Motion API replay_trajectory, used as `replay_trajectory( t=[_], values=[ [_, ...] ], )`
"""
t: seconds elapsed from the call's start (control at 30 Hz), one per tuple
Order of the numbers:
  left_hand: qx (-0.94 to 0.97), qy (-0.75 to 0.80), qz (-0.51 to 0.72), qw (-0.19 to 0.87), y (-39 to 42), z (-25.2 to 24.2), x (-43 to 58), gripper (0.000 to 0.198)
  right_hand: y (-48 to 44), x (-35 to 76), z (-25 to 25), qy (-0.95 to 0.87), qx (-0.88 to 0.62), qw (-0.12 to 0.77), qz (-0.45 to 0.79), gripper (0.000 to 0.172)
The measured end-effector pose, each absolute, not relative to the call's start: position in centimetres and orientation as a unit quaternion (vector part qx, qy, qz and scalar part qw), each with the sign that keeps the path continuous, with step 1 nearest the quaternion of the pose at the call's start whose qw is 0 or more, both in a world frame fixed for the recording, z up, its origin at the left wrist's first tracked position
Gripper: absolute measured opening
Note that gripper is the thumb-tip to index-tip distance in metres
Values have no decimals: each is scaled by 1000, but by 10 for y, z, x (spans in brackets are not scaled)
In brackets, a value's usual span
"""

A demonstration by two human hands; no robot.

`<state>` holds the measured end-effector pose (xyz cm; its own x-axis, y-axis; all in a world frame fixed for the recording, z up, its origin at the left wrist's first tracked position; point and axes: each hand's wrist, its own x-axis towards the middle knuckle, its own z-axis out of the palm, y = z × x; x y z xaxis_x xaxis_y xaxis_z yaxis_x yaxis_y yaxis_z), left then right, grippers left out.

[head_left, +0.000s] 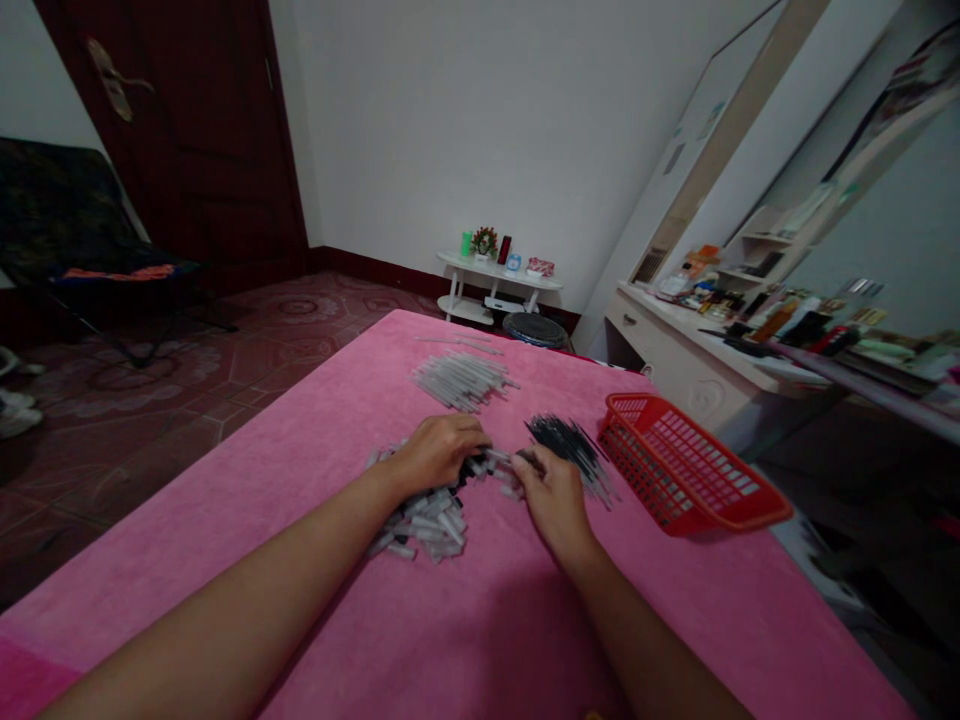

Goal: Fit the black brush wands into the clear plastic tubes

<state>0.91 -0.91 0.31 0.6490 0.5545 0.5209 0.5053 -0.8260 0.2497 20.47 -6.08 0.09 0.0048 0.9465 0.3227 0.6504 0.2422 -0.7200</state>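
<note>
My left hand [439, 455] is closed, its fingers curled down at the upper edge of a heap of short whitish, translucent pen caps [431, 525] mixed with small black pieces. Whatever lies under those fingertips is hidden. To its right, my right hand [553, 492] has thumb and fingers pressed together beside a few loose pale pieces [501, 462]. What it pinches is too small to make out. Behind the hands lies a bundle of pale, slim pen barrels [461, 380]. A bunch of thin dark pen refills [571, 448] rests just beyond my right hand.
A red plastic basket [690, 470] stands at the right on the pink cloth [480, 640] covering the table. Farther right is a dresser [697, 340] crowded with bottles. A white shelf [499, 270] stands by the wall, a folding chair [90, 230] at the left.
</note>
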Motion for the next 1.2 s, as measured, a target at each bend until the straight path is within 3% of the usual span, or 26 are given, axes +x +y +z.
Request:
replay_trajectory(
  t=[0.07,0.23,0.33,0.5,0.63,0.8,0.97,1.1,1.2],
  values=[
    [905,295,303,43,-9,3,9,26,-63,207,4,-702,-600,359,136,33],
    [902,299,307,51,-9,1,9,25,-65,208,7,-729,-596,329,72,23],
    [902,295,311,58,-8,0,9,24,-65,208,7,-730,-611,297,75,40],
    [894,303,322,70,-8,-1,9,22,-65,208,8,-742,-591,308,68,25],
    [900,289,318,77,-7,-1,9,23,-65,207,7,-746,-602,273,82,44],
    [896,290,325,86,-7,-2,9,23,-65,206,7,-739,-599,299,78,29],
    [901,276,323,86,-6,-3,10,23,-64,206,6,-731,-607,285,125,47],
    [898,285,322,90,-6,-4,10,23,-64,207,5,-726,-607,304,108,28],
    [899,281,322,94,-6,-4,9,24,-65,207,6,-727,-613,289,113,41]
  ],
)
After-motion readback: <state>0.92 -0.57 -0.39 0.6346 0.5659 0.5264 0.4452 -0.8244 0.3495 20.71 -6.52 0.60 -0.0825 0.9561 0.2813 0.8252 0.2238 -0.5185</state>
